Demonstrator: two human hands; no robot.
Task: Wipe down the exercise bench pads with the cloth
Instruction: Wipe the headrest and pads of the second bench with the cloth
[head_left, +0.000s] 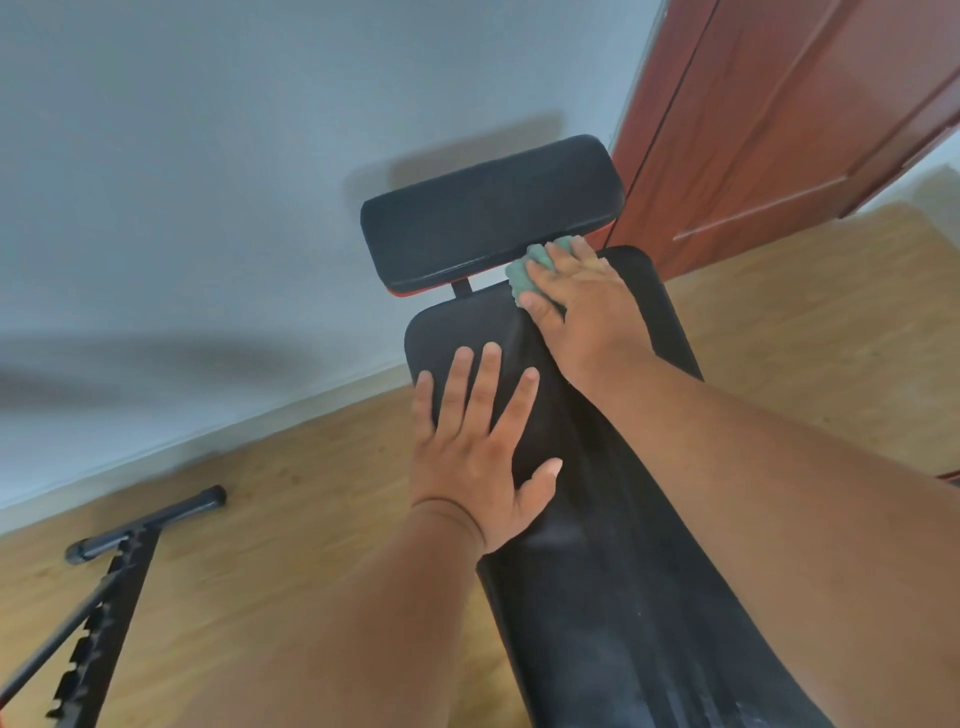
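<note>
A long black bench pad (613, 597) runs from the bottom of the view up to the middle. Beyond its far end sits a smaller black head pad (488, 208) with a red underside. My right hand (582, 306) lies at the far end of the long pad, its fingers over a bunched green cloth (524, 273) that it presses against the pad near the gap between the two pads. My left hand (478, 447) rests flat on the left side of the long pad, fingers spread and straight. Pale smears show on the near part of the long pad.
A black notched metal frame bar (104, 618) with a grey cross tube (150, 522) lies on the wooden floor (291, 499) at the lower left. A white wall (208, 182) stands behind the bench, and a reddish-brown door (779, 130) stands at the upper right.
</note>
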